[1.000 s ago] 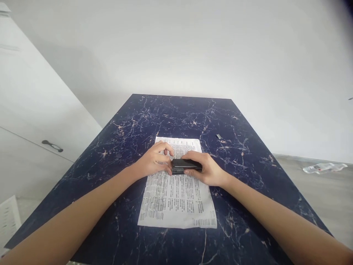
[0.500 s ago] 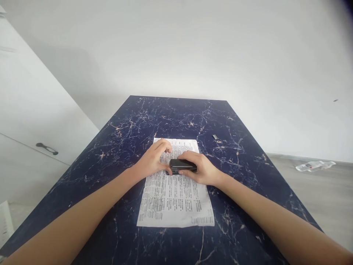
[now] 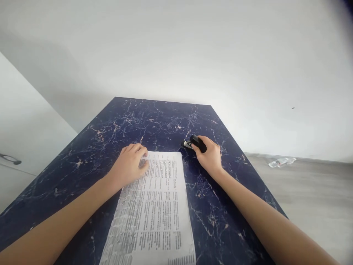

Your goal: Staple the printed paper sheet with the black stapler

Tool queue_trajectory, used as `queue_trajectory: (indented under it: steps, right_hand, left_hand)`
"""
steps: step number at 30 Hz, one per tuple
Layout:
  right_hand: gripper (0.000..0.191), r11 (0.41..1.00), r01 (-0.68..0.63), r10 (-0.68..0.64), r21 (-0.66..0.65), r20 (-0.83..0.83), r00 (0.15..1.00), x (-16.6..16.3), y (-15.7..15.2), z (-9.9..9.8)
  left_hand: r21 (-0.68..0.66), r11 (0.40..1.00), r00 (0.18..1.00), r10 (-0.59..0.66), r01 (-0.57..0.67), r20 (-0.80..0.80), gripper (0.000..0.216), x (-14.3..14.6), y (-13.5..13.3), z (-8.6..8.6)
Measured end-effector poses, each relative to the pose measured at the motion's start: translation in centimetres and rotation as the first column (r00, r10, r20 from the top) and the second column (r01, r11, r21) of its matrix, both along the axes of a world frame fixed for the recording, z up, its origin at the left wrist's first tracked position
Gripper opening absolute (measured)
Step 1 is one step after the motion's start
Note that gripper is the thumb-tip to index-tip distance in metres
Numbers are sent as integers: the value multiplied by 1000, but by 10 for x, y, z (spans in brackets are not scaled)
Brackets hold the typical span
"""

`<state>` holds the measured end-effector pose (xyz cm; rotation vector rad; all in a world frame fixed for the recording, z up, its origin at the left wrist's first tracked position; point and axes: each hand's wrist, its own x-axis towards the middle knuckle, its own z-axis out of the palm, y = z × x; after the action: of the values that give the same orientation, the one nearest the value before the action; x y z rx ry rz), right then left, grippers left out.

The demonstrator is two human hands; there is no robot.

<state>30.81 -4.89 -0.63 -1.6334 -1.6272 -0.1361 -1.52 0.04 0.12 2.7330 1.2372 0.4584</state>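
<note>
A printed sheet of paper [image 3: 154,206] lies on the dark blue marbled table [image 3: 154,117]. My left hand [image 3: 129,165] rests on the paper's top left corner, fingers curled loosely and pressing down. To the right of the sheet's top edge, my right hand [image 3: 210,154] is closed around a black stapler [image 3: 194,141], which sits on the table surface beyond the paper's corner.
A white wall stands behind the table. A white cabinet with a dark handle [image 3: 9,159] is at the left. On the grey floor at the right lies a clear plastic item [image 3: 281,162].
My right hand has carried the stapler off the paper to the table at the sheet's upper right. My left hand shifted to the paper's top left corner. The view turned right.
</note>
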Motion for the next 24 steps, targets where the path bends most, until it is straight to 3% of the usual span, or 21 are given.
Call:
queue_trajectory:
  steps: [2, 7, 11, 16, 20, 24]
  right_hand:
    - [24, 999, 9, -8, -38, 15, 1000, 0, 2, -5]
    - [27, 994, -95, 101, -58, 119, 988, -12, 0, -8]
    - [28, 994, -98, 104, -50, 142, 984, -13, 0, -6]
    - [28, 983, -169, 178, -75, 144, 973, -13, -4, -4]
    - [37, 947, -307, 317, -89, 146, 937, -20, -13, 0]
    - [38, 926, -359, 377, -116, 226, 898, -24, -19, 2]
  left_hand:
    - [18, 1000, 1000, 3, -3, 17, 34, 3, -5, -1]
    - [8, 987, 987, -161, 161, 18, 55, 13, -12, -11]
    - [7, 991, 991, -130, 130, 26, 57, 12, -14, -9]
    - [30, 990, 986, -138, 136, 92, 34, 12, -20, 1]
    - [47, 993, 990, -115, 111, 79, 41, 13, -19, 1]
    - [41, 996, 997, -78, 78, -5, 50, 12, -16, -4]
